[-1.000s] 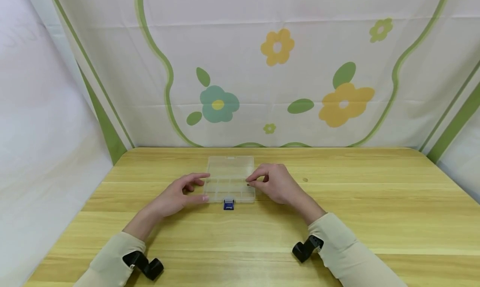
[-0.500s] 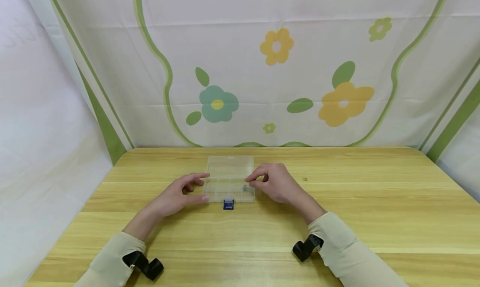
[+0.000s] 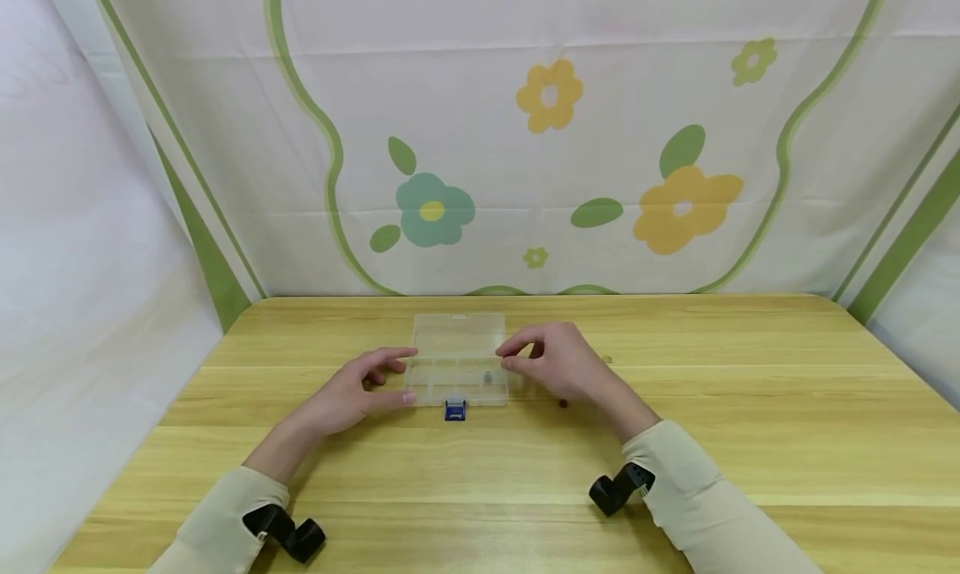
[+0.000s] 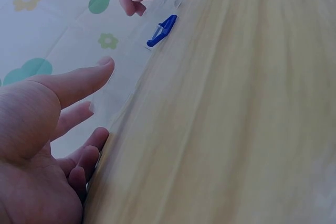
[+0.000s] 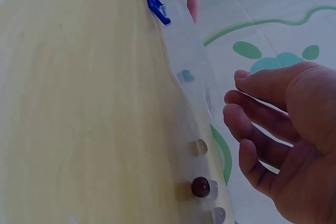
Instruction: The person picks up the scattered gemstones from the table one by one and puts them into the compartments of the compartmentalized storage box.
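A clear plastic compartment box (image 3: 459,334) lies on the table with its lid folded back and its blue latch (image 3: 455,411) toward me. At its left edge, my left hand (image 3: 341,397) rests with thumb and forefinger spread straight along the side. A small bluish bead (image 5: 186,75) sits in a compartment at the box's right end. Just right of the box is my right hand (image 3: 557,362), its fingers loosely bent, thumb and forefinger slightly apart with nothing between them. Below this hand, a dark red-brown bead (image 5: 200,187) lies on the wood beside several clear beads (image 5: 200,147).
The wooden table (image 3: 480,491) ends at a white cloth backdrop (image 3: 480,99) printed with flowers. Black wrist cameras (image 3: 288,534) are strapped over both sleeves. One small bead (image 3: 607,359) lies behind the right wrist.
A small bead has left the right hand's fingers and now sits in the box. That hand has shifted slightly right, and the dark bead shows beneath it. The left hand stays put.
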Demonstrator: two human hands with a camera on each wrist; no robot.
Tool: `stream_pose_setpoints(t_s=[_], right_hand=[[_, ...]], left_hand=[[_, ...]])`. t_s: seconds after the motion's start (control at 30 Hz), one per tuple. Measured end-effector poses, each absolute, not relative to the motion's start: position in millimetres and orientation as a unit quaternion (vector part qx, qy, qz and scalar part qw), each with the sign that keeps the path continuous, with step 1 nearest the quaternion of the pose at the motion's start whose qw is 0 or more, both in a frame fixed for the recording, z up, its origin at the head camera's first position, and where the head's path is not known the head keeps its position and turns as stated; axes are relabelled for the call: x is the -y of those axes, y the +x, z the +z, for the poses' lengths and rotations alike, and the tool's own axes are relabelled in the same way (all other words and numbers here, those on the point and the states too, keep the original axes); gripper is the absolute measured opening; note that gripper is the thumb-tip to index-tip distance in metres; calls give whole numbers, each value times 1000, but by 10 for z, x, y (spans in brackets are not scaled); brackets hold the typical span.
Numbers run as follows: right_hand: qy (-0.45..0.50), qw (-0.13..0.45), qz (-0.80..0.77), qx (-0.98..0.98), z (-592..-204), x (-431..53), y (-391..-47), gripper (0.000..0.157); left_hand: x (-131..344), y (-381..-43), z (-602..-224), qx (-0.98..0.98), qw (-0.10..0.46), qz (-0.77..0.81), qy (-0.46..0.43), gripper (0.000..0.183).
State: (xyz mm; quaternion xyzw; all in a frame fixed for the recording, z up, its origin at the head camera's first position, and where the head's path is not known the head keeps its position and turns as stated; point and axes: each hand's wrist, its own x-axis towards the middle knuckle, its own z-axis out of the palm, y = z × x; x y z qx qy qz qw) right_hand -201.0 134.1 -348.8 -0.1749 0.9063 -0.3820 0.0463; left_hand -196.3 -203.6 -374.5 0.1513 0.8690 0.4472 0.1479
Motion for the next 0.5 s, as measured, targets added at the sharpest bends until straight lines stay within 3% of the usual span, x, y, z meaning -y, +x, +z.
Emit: stream_pose_setpoints(t_s=[0.5], right_hand=[[-145, 46, -398, -905, -3409, -1688, -2062, 23]], left_hand=[[2036, -1971, -3750, -873, 141, 439, 160, 68]])
